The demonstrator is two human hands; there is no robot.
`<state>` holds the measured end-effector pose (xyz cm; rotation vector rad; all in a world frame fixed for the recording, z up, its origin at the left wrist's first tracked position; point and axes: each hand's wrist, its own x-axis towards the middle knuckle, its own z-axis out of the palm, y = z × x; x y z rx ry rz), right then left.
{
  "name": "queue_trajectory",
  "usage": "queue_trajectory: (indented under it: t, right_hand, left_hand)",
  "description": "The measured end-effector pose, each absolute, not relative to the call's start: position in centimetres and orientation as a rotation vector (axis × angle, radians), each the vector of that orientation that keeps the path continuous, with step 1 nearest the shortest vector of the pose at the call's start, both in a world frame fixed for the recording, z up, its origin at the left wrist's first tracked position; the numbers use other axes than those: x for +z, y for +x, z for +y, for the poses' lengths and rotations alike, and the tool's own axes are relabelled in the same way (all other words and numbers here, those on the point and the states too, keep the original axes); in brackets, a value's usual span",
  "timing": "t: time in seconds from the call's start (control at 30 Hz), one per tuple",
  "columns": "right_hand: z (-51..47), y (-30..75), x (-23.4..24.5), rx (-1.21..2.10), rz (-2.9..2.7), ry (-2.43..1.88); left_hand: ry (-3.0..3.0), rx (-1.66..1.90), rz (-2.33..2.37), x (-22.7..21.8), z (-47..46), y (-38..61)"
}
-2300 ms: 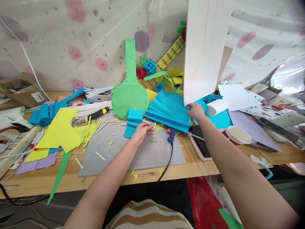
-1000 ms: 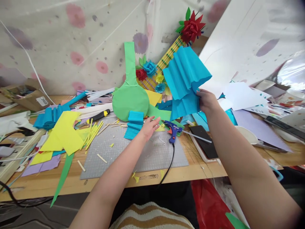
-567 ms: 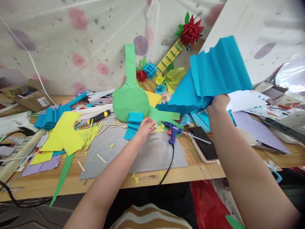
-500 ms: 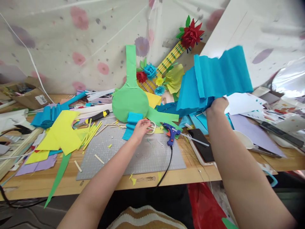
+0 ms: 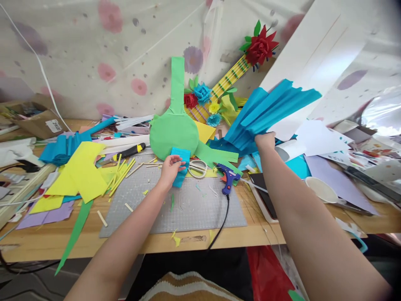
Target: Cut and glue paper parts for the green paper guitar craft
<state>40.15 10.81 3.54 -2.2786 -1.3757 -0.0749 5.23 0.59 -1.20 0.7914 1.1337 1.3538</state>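
Since the earlier frame, the left hand (image 5: 171, 169) has shifted left, off the scissors (image 5: 198, 169), whose pale handle loops we now see uncovered at the centre of the frame. The large blue paper sheet (image 5: 266, 110) has also changed, from a broad, wavy panel to a narrower, gathered fan, right of centre.

We see the right hand (image 5: 265, 140) closed on the bunched lower end of this sheet, with the pleats spreading up toward the upper right. Its fingertips are mostly hidden by the wrist and the folds, so we cannot count the fingers on the paper.

Our left hand is half curled, fingers slightly parted, at the left edge of the small blue strip (image 5: 184, 163) at the centre of the frame. We cannot tell whether it pinches the strip or only touches it. The strip overlaps the bottom of the green paper cutout (image 5: 174, 133), and its left part is behind the fingers.

The scissors' blades are hard to make out. The blue glue gun (image 5: 229, 177) lies right of centre, its cord running down past the edge of the table. The right forearm covers part of the dark phone (image 5: 263, 192), and both forearms are cut off by the frame's lower edge.
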Motion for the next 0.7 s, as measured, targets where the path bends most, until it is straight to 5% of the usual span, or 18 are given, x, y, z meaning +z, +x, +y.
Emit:
queue_trajectory:
  t: [0.27,0.7]
  right_hand:
    - [8.3,37.9,5.0,0.175,-1.285,-2.639]
    - [4.2,31.6,4.5,-0.115,-1.458,-2.24]
  left_hand:
    - [0.93,1.35,1.175,-2.7,-0.3,4.5]
    - [1.244,1.376,1.545,-4.4,1.4,-4.1]
